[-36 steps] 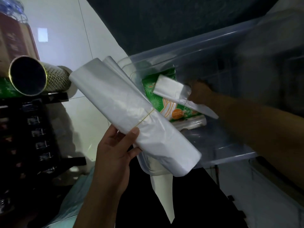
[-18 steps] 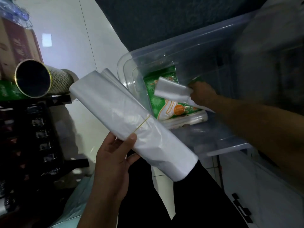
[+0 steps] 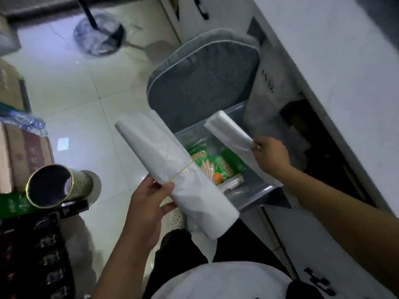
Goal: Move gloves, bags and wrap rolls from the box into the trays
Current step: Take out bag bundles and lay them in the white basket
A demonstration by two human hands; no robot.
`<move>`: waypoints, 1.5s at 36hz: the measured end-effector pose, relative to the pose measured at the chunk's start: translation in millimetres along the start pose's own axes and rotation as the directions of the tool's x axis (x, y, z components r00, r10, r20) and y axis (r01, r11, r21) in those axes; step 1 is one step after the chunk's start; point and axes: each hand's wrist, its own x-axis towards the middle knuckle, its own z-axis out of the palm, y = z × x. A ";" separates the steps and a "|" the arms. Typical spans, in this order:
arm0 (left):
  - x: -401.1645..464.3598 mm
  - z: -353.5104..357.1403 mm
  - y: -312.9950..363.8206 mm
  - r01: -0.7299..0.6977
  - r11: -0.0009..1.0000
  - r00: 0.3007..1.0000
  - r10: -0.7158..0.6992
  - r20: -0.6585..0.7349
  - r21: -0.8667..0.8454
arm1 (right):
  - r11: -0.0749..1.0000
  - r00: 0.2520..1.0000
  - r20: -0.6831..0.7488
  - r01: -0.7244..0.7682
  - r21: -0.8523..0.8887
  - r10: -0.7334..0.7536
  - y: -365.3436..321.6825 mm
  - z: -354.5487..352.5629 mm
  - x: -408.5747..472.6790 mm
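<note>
So both hands are loaded right now. The left hand [image 3: 149, 203] is wrapped around the big bag roll [image 3: 172, 173] near its rubber-banded middle, long axis slanting from far-left down to near-right. The right hand [image 3: 269, 156] pinches one end of the small bag roll [image 3: 228, 131], which sticks out to the far left over the clear box [image 3: 254, 186]. The green packs [image 3: 216, 165] sit in the box between the hands, right one closer. I can't spot the trays.

No lettering can be read: the green packets [image 3: 218, 165] below the right hand [image 3: 269, 156] show only blurred print, as do the dark marks on the white cover [image 3: 267, 83] above it.
</note>
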 end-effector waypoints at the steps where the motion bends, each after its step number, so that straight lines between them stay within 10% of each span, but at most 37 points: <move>1: 1.7 1.3 6.2 -0.004 1.000 0.999 0.003 0.038 0.029 | 0.996 0.997 -0.066 -0.038 0.085 0.044 -0.6 -14.2 -17.2; 9: 14.6 52.0 36.1 -0.039 0.981 0.896 -0.050 0.441 0.190 | 0.519 0.810 -0.131 -0.233 0.823 0.572 13.0 -89.6 -197.1; 16: -7.1 121.7 27.8 -0.083 0.977 0.780 -0.059 0.623 0.196 | 0.191 0.577 -0.119 -0.065 0.979 0.808 47.5 -123.7 -290.7; 34: -109.6 358.0 -78.9 -0.250 0.886 0.656 -0.142 0.741 0.390 | -0.031 0.487 -0.141 0.329 0.944 0.862 266.7 -225.4 -388.5; 54: -127.7 528.6 -180.9 -0.351 0.627 0.611 -0.409 0.678 0.695 | 0.016 0.547 0.064 -0.140 0.990 0.835 494.9 -271.5 -361.6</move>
